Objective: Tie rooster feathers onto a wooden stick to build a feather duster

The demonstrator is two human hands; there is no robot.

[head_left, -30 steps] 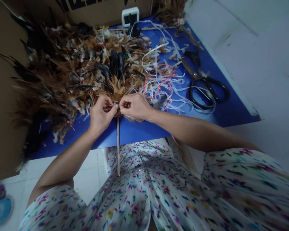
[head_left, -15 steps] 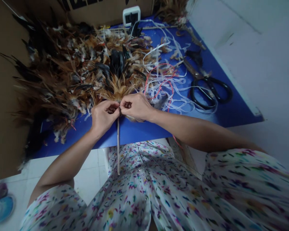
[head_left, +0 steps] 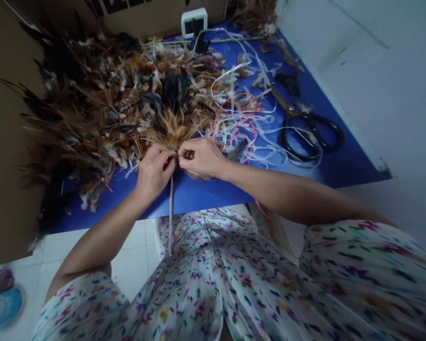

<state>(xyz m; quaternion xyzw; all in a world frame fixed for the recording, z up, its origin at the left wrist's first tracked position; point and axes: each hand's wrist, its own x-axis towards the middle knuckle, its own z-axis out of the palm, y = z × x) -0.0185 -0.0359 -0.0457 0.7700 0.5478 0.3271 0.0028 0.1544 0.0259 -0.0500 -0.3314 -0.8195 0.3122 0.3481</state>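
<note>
A feather bundle point(head_left: 172, 129), brown with black plumes, lies at the near part of the blue table point(head_left: 213, 194), its tips pointing away from the person. A thin stick point(head_left: 171, 215) runs from its base past the table's edge. The left hand point(head_left: 153, 171) and right hand point(head_left: 203, 157) both hold that base in narrow pinches, fingertips meeting; exactly what each grips there is hard to make out. Beyond and leftward spread loose feathers point(head_left: 92, 109); to the right, tangled white ribbon point(head_left: 266, 121), then black-handled scissors point(head_left: 298, 124).

Golden-brown feathers point(head_left: 173, 129), blue tabletop point(head_left: 199, 194)
</note>
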